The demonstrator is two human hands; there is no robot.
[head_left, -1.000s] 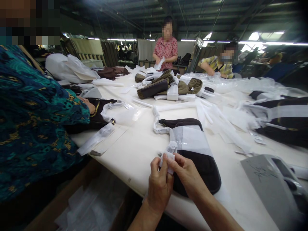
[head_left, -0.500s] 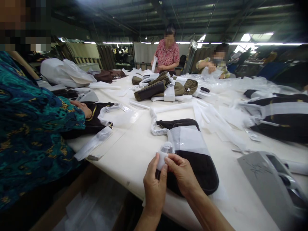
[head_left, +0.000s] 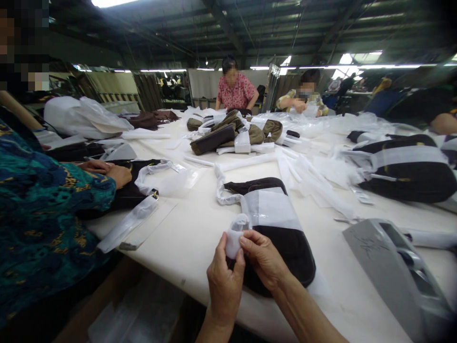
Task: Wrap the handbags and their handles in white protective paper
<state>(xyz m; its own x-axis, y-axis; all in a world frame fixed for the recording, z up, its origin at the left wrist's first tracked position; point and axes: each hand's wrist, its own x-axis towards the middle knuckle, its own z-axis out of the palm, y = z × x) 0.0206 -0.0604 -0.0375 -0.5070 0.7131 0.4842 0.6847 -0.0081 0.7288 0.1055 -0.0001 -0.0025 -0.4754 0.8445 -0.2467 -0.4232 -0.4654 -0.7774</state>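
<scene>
A dark brown bag (head_left: 285, 247) lies on the white table (head_left: 200, 224) right in front of me, with a white paper band (head_left: 271, 209) round its middle and white wrap on its handle (head_left: 223, 193). Both hands meet at the bag's near left corner. My left hand (head_left: 224, 286) and my right hand (head_left: 262, 257) pinch a small piece of white wrapping (head_left: 233, 236) between thumbs and fingers, holding it against a part of the bag that the wrapping hides.
A grey tape dispenser (head_left: 389, 267) stands at the near right. On my left a person in a teal patterned sleeve (head_left: 46, 205) handles another dark bag (head_left: 135, 186). Olive bags (head_left: 232, 133) are piled mid-table, black wrapped bags (head_left: 403, 166) at right. Two people work at the far end.
My hands stay closed on the white wrapping and have slipped slightly down and left with it. The view has shifted, so the table's things sit further left.
</scene>
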